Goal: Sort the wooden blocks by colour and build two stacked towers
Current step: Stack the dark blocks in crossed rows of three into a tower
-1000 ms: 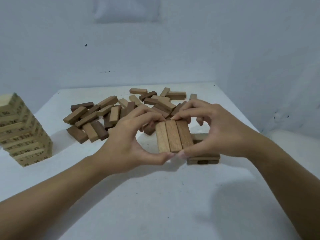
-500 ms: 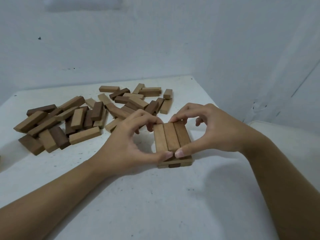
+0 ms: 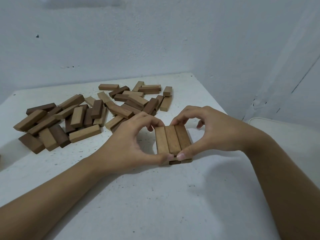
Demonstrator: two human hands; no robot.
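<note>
A: Where's the stack [image 3: 173,140]?
B: Two layers, held between thumbs and forefingers. Left hand [image 3: 128,146] and right hand [image 3: 213,134] each pinch the top three blocks end to end.
A: Risk?
B: An uneven squeeze could skew the top row off the lower layer [image 3: 174,161]. Loose pile [image 3: 86,115] lies just beyond the left hand and a knuckle may scatter it.
</note>
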